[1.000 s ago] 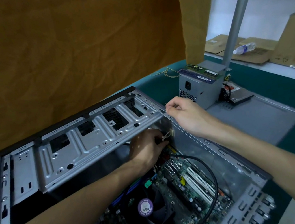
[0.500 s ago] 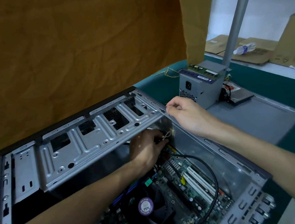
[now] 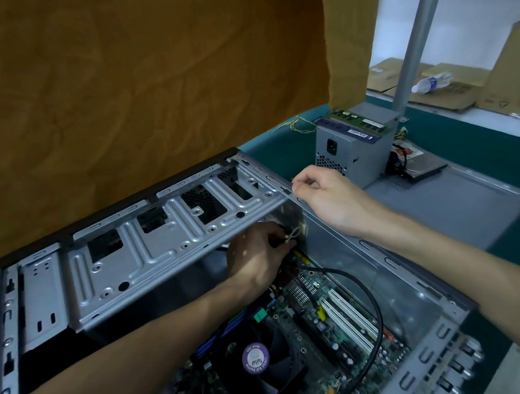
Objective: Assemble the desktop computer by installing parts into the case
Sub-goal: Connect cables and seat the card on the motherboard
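Note:
The open computer case [image 3: 406, 273] lies on its side with the motherboard [image 3: 321, 332] and a black CPU fan [image 3: 257, 364] inside. A silver drive cage [image 3: 145, 246] spans its far end. My left hand [image 3: 257, 257] reaches under the cage's right end, fingers curled round a small pale cable or connector [image 3: 291, 237] near the case wall. My right hand [image 3: 325, 197] rests on the top corner of the cage and case edge, fingers curled and pinching the rim. A black cable [image 3: 367, 302] loops over the board.
A grey power supply [image 3: 349, 151] with a RAM stick [image 3: 358, 121] on top stands on the grey side panel [image 3: 453, 203] at the right. A hard drive [image 3: 421, 164] lies beside it. A brown curtain [image 3: 135, 80] hangs behind; a metal pole [image 3: 411, 25] rises at right.
Hardly anything has moved. My left hand has shifted slightly under the cage, still on the pale cable; my right hand stays on the case corner.

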{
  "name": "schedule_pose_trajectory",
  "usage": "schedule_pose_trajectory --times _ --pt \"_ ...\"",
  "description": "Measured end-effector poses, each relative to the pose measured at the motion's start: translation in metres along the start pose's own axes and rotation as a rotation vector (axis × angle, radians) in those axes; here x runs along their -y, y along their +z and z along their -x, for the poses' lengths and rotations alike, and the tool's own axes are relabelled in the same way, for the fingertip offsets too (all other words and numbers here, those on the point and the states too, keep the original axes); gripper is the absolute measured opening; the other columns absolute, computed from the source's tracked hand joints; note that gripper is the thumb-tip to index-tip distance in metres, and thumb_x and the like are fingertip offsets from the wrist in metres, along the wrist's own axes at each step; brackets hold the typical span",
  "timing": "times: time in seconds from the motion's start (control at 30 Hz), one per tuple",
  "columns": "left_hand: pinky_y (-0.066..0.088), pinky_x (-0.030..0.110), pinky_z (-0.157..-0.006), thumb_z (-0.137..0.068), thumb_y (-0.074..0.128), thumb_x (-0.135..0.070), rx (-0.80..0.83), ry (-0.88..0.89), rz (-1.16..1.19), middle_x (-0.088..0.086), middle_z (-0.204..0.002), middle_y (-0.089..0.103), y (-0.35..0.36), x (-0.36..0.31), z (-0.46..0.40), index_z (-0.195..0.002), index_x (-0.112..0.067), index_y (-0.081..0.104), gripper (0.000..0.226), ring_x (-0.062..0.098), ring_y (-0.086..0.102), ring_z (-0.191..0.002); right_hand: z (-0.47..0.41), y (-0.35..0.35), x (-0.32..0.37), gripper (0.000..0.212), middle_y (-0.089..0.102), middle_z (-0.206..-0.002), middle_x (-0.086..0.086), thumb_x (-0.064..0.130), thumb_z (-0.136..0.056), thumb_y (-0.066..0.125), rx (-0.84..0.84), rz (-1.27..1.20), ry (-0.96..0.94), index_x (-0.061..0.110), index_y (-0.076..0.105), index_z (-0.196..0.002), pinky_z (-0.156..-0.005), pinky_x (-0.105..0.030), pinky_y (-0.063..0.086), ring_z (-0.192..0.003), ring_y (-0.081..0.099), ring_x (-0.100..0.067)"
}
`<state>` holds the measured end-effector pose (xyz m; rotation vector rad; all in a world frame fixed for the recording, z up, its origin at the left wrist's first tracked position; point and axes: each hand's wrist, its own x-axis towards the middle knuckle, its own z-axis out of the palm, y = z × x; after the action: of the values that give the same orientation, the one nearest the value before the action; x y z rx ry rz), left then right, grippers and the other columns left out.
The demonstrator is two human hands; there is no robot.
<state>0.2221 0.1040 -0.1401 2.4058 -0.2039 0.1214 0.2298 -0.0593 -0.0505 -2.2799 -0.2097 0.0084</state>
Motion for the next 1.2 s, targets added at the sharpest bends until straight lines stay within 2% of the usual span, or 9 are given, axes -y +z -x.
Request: schedule_pose_trajectory --times 0.1,0.23,0.4,0.5,0.6,0.7,0.83,1.1,1.2 --pt "0.041 0.023 -0.065 -0.093 0.070 -0.041 -0.005 0.060 -0.071 -0.012 -0.087 0.070 0.001 0.001 0.002 -0.088 -0.032 0.071 0.011 0.007 0.063 -0.078 0.000 0.000 0.000 0.014 0.073 -0.099 -0.012 0.033 -0.105 0.048 -0.004 -0.002 0.005 0.030 0.061 -0.099 -0.090 -0.040 0.051 -0.096 0.066 -0.029" --pt "0.030 0.006 -0.059 -0.093 0.070 -0.037 -0.051 0.148 -0.106 -0.013 -0.094 0.074 0.002 0.004 0.004 -0.099 -0.033 0.076 0.010 0.001 0.057 -0.074 -0.001 0.001 -0.001 0.015 0.072 -0.092 -0.008 0.033 -0.104 0.049 -0.015 -0.008 0.005 0.030 0.060 -0.095 -0.087 -0.040 0.051 -0.086 0.065 -0.025" --pt "0.050 0.024 -0.081 -0.097 0.062 -0.040 0.059 0.146 -0.151 -0.010 -0.113 0.071 0.001 0.012 -0.001 -0.110 -0.032 0.073 0.019 0.009 0.064 -0.094 -0.003 0.001 -0.004 0.015 0.071 -0.091 -0.005 0.034 -0.104 0.048 -0.016 -0.018 -0.009 0.032 0.059 -0.094 -0.086 -0.040 0.052 -0.090 0.066 -0.025" --pt "0.051 0.026 -0.078 -0.095 0.058 -0.029 0.079 0.235 -0.213 -0.006 -0.107 0.072 -0.002 0.014 -0.002 -0.097 -0.028 0.071 0.014 0.013 0.065 -0.088 -0.006 0.003 -0.007 0.015 0.066 -0.077 0.003 0.034 -0.104 0.048 -0.022 -0.011 -0.019 0.031 0.060 -0.094 -0.072 -0.036 0.047 -0.073 0.060 -0.017" --pt "0.042 0.024 -0.069 -0.091 0.052 -0.022 0.122 0.282 -0.239 -0.006 -0.098 0.069 -0.008 0.015 -0.002 -0.081 -0.031 0.058 0.015 0.012 0.062 -0.080 -0.007 0.004 -0.008 0.016 0.057 -0.062 0.011 0.034 -0.104 0.048 -0.030 0.002 -0.016 0.029 0.060 -0.094 -0.064 -0.034 0.040 -0.059 0.050 -0.007" --pt "0.042 0.026 -0.068 -0.094 0.048 -0.024 0.185 0.314 -0.260 -0.008 -0.090 0.061 -0.011 0.016 0.000 -0.079 -0.030 0.053 0.017 0.013 0.061 -0.080 -0.006 0.003 -0.007 0.017 0.056 -0.064 0.010 0.034 -0.104 0.048 -0.029 0.006 -0.013 0.028 0.061 -0.095 -0.063 -0.034 0.040 -0.061 0.051 -0.009" --pt "0.055 0.032 -0.082 -0.102 0.050 -0.034 0.145 0.301 -0.276 -0.003 -0.110 0.069 -0.012 0.020 0.011 -0.109 -0.023 0.068 0.023 0.015 0.066 -0.092 -0.004 0.001 -0.005 0.016 0.057 -0.061 0.012 0.033 -0.104 0.047 -0.021 0.004 -0.015 0.029 0.061 -0.097 -0.061 -0.034 0.038 -0.056 0.049 -0.004" --pt "0.050 0.033 -0.100 -0.105 0.046 -0.025 0.150 0.582 -0.467 0.002 -0.126 0.064 -0.019 0.017 0.012 -0.136 -0.021 0.062 0.034 0.022 0.061 -0.115 -0.001 0.001 -0.002 0.016 0.056 -0.064 0.008 0.033 -0.104 0.048 -0.020 -0.001 -0.007 0.029 0.061 -0.096 -0.061 -0.034 0.038 -0.060 0.050 -0.011" --pt "0.048 0.037 -0.103 -0.107 0.041 -0.028 0.153 0.613 -0.541 0.003 -0.129 0.062 -0.022 0.020 0.010 -0.143 -0.021 0.053 0.039 0.023 0.057 -0.119 -0.001 0.002 -0.003 0.016 0.056 -0.063 0.009 0.033 -0.104 0.048 -0.025 -0.001 -0.009 0.029 0.061 -0.096 -0.060 -0.033 0.038 -0.058 0.049 -0.009"
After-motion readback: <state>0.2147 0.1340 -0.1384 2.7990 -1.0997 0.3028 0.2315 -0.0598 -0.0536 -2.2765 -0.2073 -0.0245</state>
